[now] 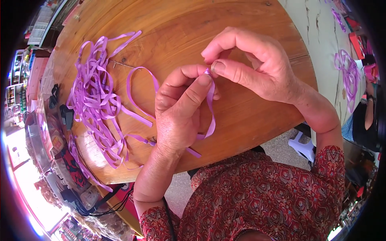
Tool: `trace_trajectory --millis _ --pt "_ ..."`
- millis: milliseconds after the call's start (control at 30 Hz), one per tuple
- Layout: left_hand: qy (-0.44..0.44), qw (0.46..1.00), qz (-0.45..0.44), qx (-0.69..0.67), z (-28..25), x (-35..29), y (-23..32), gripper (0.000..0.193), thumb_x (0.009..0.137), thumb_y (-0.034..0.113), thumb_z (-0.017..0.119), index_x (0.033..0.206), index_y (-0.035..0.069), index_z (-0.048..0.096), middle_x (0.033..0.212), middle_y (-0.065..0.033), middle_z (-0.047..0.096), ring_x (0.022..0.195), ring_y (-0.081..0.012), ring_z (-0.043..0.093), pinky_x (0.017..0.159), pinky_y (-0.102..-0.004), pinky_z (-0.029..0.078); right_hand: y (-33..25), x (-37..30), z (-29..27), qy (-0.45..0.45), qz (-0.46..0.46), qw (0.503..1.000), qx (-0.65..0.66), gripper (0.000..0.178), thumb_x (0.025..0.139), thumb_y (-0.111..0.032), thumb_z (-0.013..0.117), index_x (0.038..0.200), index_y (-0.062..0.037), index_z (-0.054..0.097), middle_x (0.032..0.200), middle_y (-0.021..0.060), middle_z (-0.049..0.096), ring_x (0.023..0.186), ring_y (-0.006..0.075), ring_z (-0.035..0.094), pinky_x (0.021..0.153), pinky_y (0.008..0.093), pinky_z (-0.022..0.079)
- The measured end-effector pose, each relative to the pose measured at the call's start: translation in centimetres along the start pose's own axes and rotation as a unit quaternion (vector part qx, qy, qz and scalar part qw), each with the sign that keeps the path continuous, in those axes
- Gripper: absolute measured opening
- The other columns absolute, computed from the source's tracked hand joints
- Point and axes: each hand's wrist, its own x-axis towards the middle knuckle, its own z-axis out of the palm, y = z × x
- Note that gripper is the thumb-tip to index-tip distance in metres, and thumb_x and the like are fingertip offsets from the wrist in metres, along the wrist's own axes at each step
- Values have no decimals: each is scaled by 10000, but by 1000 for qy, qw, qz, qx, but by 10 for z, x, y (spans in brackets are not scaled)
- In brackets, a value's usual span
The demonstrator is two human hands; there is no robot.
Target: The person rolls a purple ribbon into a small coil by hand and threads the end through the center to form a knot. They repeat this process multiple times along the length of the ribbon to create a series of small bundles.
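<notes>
My left hand (179,106) pinches a purple ribbon (210,105) between thumb and forefinger, above the wooden table. A small gathered end of the ribbon pokes up past the thumb, and its tail hangs in a curve below. Close against that end, my right hand (257,66) has its thumb and fingertips drawn nearly together. Whether a thin thread lies between them is too small to make out. Left of my hands, a tangled heap of purple ribbons (94,96) covers part of the table, some with small knotted or wrapped spots. One loose loop (129,86) curves toward my left wrist.
The wooden table (249,124) has a rounded near edge. At right stands a pale marbled surface (321,44) with more purple ribbon (349,76), and a person sits beyond it. A light plastic stool (301,145) is on the floor. Bags and packages (60,160) crowd the left side.
</notes>
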Motion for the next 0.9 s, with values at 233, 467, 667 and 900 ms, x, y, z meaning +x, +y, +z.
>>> trace_trajectory --millis 233,467,667,900 --pt "35 997 41 64 8 -3 6 131 923 12 525 1035 -13 588 908 -58 636 810 -110 593 756 -244 491 0 4 -2 6 -108 989 -106 241 774 -20 692 1005 5 629 923 93 618 807 187 595 692 279 484" --pt "26 996 14 79 8 -2 3 119 928 32 530 1031 -6 578 900 -64 640 823 -124 609 763 -248 498 1 3 0 18 -170 972 -162 196 731 -3 714 920 -7 662 848 76 605 721 189 575 594 281 465" --pt "33 995 -8 94 7 -3 7 110 925 45 543 1023 12 582 873 -50 636 714 -81 580 665 -202 485 1 2 1 23 -175 968 -177 180 729 21 707 900 -6 659 804 82 586 688 201 554 564 287 448" --pt "69 988 -11 135 5 -3 4 125 900 11 572 1024 21 589 877 -12 617 637 -32 498 546 -164 405 3 0 3 47 -177 957 -226 191 665 108 656 809 -9 609 765 75 565 654 195 528 545 294 421"
